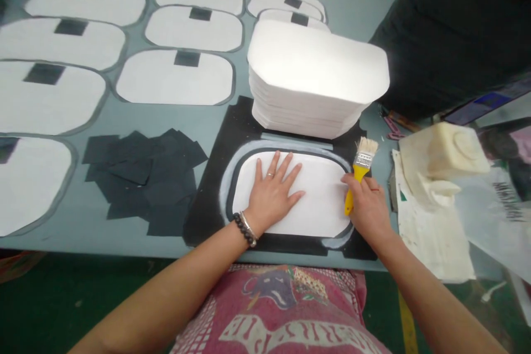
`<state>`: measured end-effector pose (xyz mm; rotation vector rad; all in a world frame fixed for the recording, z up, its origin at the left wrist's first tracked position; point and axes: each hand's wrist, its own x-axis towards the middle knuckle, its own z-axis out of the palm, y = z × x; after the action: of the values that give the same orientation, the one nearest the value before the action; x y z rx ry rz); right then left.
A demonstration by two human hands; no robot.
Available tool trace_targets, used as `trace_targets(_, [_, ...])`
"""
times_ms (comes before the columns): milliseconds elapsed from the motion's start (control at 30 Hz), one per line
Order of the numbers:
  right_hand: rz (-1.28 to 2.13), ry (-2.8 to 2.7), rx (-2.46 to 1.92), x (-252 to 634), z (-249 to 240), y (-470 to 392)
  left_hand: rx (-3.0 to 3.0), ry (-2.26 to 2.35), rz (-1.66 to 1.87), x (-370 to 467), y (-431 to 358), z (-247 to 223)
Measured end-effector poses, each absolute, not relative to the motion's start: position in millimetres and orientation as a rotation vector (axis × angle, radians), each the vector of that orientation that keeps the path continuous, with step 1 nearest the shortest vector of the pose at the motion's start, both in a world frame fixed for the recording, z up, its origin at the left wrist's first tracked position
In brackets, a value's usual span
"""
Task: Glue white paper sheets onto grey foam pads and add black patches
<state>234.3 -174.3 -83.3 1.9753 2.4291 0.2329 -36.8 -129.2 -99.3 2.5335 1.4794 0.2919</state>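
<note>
My left hand lies flat with its fingers spread on a white rounded panel. That panel rests on a black rounded piece, whose dark edge shows around it, over a black mat with whitish smears. At the panel's right edge, my right hand holds a yellow-handled brush, its pale bristles pointing up and away from me. Just beyond the panel stands a tall stack of white rounded panels.
Several white panels with dark squares cover the table's left and back. Small black squares lie heaped left of the mat. At the right are a cut-open plastic jug, a whitish cloth and a large black object.
</note>
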Motion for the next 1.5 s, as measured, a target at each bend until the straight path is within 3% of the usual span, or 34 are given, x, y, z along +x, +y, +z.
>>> trace_targets(133, [0.145,2.43,2.144,216,-84,-171,2.502,1.494,0.305,-41,-129,-105])
trace_targets(400, [-0.374,2.711,2.276,135,-119,-142,2.495,1.518,0.293,-39,-126,-104])
trace_targets(1000, [-0.364,2.602,2.534,159,-108,-151,2.477,1.596,0.325,-43,-132,-100])
trace_targets(1100, [-0.253,2.596,2.689,184,-96,-167,2.457,1.618,0.374,-71,-139,-93])
trace_targets(1200, [-0.062,2.535,2.727,216,-93,-181,2.279,1.927,0.418,-106,-144,-83])
trace_targets(1300, [-0.08,2.529,2.688,235,-97,-188,1.968,2.175,0.311,-126,-141,-75])
trace_targets(1500, [-0.086,2.545,2.61,234,-103,-188,1.758,2.165,0.021,-121,-122,-64])
